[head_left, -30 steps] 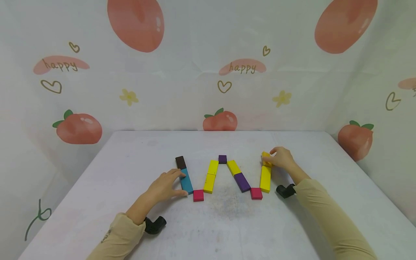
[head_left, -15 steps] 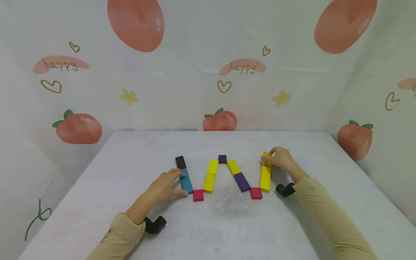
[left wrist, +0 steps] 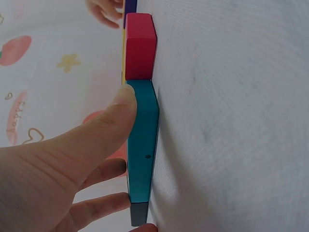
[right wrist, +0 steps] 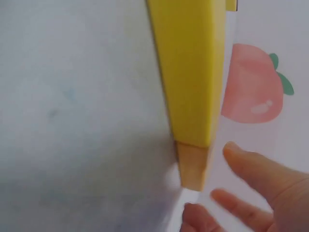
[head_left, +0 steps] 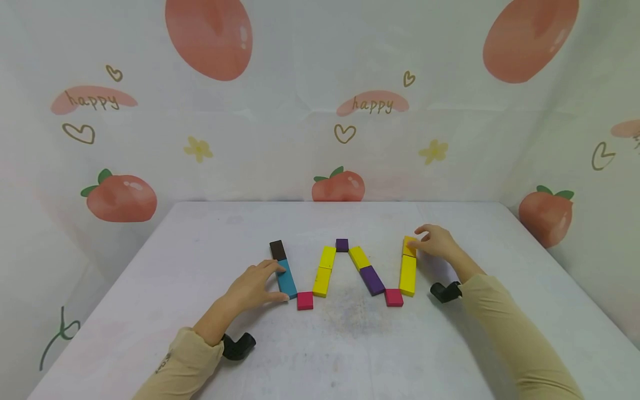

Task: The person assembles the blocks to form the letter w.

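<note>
In the head view, wooden blocks lie flat in a W-shaped zigzag. My left hand (head_left: 255, 286) touches the blue block (head_left: 287, 284) of the left leg, thumb tip on it near the red end and fingers spread along its side. A dark brown block (head_left: 277, 250) continues that leg at the far end. My right hand (head_left: 436, 242) hovers at the far end of the right leg, beside a short orange-yellow block (head_left: 409, 243). In the right wrist view its thumb (right wrist: 251, 166) and fingers are spread apart from that block, which abuts a longer yellow block (right wrist: 189, 72).
Two red blocks (head_left: 305, 300) (head_left: 394, 297) sit at the lower corners. Yellow blocks (head_left: 325, 272), a small purple square (head_left: 342, 245) and a longer purple block (head_left: 372, 279) form the middle. Black elbow-shaped pieces (head_left: 239, 346) (head_left: 445, 291) show by each wrist. A printed cloth (head_left: 260, 139) hangs behind the white table.
My right hand has let go of the orange-yellow block and drawn slightly right; the block now lies flat in line with the yellow one. The left hand has not moved.
</note>
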Available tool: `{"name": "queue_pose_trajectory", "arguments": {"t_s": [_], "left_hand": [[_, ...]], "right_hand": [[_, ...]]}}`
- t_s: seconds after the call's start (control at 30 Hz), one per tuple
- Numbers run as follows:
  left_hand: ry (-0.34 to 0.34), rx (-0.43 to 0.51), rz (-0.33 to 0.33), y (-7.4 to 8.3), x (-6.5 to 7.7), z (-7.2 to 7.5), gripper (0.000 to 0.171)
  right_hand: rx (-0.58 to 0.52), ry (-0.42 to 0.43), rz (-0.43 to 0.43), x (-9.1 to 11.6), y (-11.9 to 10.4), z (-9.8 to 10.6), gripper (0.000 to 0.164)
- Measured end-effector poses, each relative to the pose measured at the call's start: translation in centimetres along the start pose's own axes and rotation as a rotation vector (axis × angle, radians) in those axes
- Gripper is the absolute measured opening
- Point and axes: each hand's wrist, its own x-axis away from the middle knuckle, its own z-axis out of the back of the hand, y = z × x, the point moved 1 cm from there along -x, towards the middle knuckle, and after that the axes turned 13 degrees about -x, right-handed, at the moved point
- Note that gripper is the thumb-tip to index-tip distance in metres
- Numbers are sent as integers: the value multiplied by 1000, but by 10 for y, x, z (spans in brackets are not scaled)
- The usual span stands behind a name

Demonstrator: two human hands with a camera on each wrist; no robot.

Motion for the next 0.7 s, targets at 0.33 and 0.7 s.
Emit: {"name": "queue_pose_trajectory", "arguments": {"t_s": [0.33, 0.7], "left_hand": [[1, 1, -3, -1, 0, -1, 58], [11, -13, -8, -2, -1, -3, 58]], "right_hand": [[-7, -36, -8, -8, 8, -6, 50], [-18, -40, -3, -6, 7, -5, 50]]}}
